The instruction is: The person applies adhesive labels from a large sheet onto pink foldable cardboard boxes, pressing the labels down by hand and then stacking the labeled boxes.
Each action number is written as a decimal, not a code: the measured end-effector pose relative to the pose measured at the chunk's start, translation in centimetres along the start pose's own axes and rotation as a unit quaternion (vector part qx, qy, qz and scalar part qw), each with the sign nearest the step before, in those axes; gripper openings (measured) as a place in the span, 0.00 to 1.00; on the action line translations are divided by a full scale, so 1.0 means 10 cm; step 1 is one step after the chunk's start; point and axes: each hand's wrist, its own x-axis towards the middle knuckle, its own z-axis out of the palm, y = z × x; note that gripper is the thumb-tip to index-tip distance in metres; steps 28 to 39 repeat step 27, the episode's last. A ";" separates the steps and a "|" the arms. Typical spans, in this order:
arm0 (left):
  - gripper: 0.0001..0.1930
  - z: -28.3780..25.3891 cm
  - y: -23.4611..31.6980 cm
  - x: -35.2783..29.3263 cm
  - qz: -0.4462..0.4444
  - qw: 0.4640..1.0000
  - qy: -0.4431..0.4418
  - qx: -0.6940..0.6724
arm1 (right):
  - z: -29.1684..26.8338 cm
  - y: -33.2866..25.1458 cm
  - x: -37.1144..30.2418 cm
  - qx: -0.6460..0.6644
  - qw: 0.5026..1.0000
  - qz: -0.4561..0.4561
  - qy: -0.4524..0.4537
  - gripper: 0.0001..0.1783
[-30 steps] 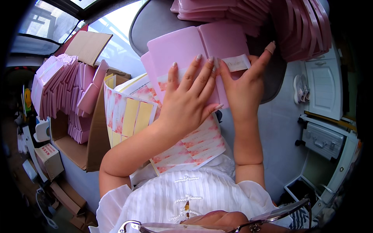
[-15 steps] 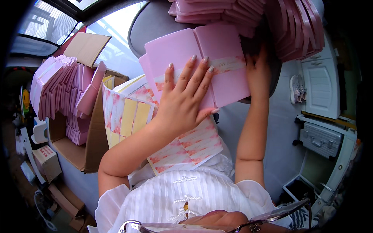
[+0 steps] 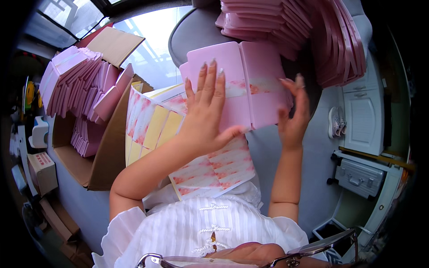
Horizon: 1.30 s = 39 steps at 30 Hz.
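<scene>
A flat pink case (image 3: pixel 267 107) of two panels with rounded corners lies in front of me on a grey stool. A floral label strip (image 3: pixel 236 88) runs across both panels. My left hand (image 3: pixel 203 105) lies flat on the left panel, fingers stretched and thumb spread towards the seam. At the right edge of the case my right hand (image 3: pixel 295 111) is raised, its fingers apart and slightly blurred, holding nothing I can see. Sheets of floral labels (image 3: pixel 214 172) rest across my lap, and another sheet with bare yellowish backing (image 3: pixel 156 127) stands beside my left forearm.
Stacks of pink cases (image 3: pixel 263 18) pile up on the far side of the grey stool (image 3: pixel 196 33), with more (image 3: pixel 337 44) at its right. A cardboard box (image 3: pixel 105 152) at the left holds many pink cases (image 3: pixel 71 80). Shoes (image 3: pixel 336 121) and a silver case (image 3: pixel 359 177) are at the right.
My right hand has come back from beyond the right edge of the pink case and lifted, fingers apart. My left hand has slid left, off the label strip's middle. The view has shifted slightly.
</scene>
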 end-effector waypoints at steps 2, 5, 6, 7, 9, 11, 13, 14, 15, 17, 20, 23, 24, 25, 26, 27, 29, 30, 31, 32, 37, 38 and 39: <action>0.41 -0.07 -0.04 -0.10 -0.080 0.986 0.014 -0.144 | -0.01 -0.26 -0.08 0.013 0.989 -0.118 -0.093 0.41; 0.37 -0.18 -0.07 -0.21 -0.190 0.914 0.023 -0.358 | -0.02 -0.39 -0.13 0.025 0.967 -0.127 -0.221 0.40; 0.37 -0.20 -0.06 -0.25 -0.226 0.875 0.019 -0.428 | -0.02 -0.40 -0.12 0.011 0.958 -0.133 -0.253 0.39; 0.37 -0.23 -0.05 -0.27 -0.260 0.829 0.015 -0.495 | -0.02 -0.41 -0.11 0.015 0.960 -0.139 -0.243 0.39; 0.40 -0.31 -0.01 -0.25 -0.248 0.809 0.015 -0.533 | -0.02 -0.44 -0.08 0.024 0.962 -0.151 -0.226 0.37; 0.43 -0.34 0.02 -0.24 -0.252 0.786 0.028 -0.564 | -0.05 -0.48 -0.04 0.017 0.959 -0.159 -0.232 0.37; 0.43 -0.38 0.04 -0.25 -0.268 0.767 0.056 -0.581 | -0.08 -0.53 0.01 0.038 0.960 -0.153 -0.230 0.37; 0.41 -0.39 0.06 -0.27 -0.272 0.760 0.072 -0.585 | -0.11 -0.55 0.05 0.060 0.961 -0.143 -0.229 0.37; 0.40 -0.40 0.03 -0.29 -0.263 0.750 0.077 -0.602 | -0.14 -0.61 0.09 0.079 0.960 -0.132 -0.234 0.37; 0.38 -0.38 0.00 -0.31 -0.241 0.737 0.080 -0.626 | -0.17 -0.66 0.06 0.093 0.966 -0.094 -0.224 0.35; 0.33 -0.36 0.05 -0.28 -0.282 0.640 0.169 -0.695 | -0.17 -0.63 0.04 0.080 0.969 -0.134 -0.191 0.30; 0.33 -0.40 -0.01 -0.29 -0.309 0.522 0.133 -0.783 | -0.20 -0.76 0.06 0.036 0.962 -0.230 -0.144 0.17; 0.33 -0.43 -0.04 -0.30 -0.306 0.480 0.100 -0.816 | -0.19 -0.79 0.05 0.044 0.954 -0.266 -0.133 0.15; 0.33 -0.48 -0.06 -0.32 -0.285 0.495 0.086 -0.816 | -0.17 -0.81 0.04 0.053 0.944 -0.301 -0.122 0.13; 0.33 -0.55 -0.06 -0.34 -0.265 0.509 0.073 -0.815 | -0.18 -0.88 0.03 0.043 0.937 -0.322 -0.127 0.12; 0.33 -0.61 -0.06 -0.34 -0.244 0.522 0.053 -0.816 | -0.23 -0.97 0.03 0.026 0.931 -0.340 -0.132 0.12; 0.33 -0.61 -0.06 -0.34 -0.244 0.522 0.053 -0.816 | -0.23 -0.97 0.03 0.026 0.931 -0.340 -0.132 0.12; 0.33 -0.61 -0.06 -0.34 -0.244 0.522 0.053 -0.816 | -0.23 -0.97 0.03 0.026 0.931 -0.340 -0.132 0.12; 0.33 -0.61 -0.06 -0.34 -0.244 0.522 0.053 -0.816 | -0.23 -0.97 0.03 0.026 0.931 -0.340 -0.132 0.12; 0.33 -0.61 -0.06 -0.34 -0.244 0.522 0.053 -0.816 | -0.23 -0.97 0.03 0.026 0.931 -0.340 -0.132 0.12; 0.33 -0.61 -0.06 -0.34 -0.244 0.522 0.053 -0.816 | -0.23 -0.97 0.03 0.026 0.931 -0.340 -0.132 0.12; 0.33 -0.61 -0.06 -0.34 -0.244 0.522 0.053 -0.816 | -0.23 -0.97 0.03 0.026 0.931 -0.340 -0.132 0.12; 0.33 -0.61 -0.06 -0.34 -0.244 0.522 0.053 -0.816 | -0.23 -0.97 0.03 0.026 0.931 -0.340 -0.132 0.12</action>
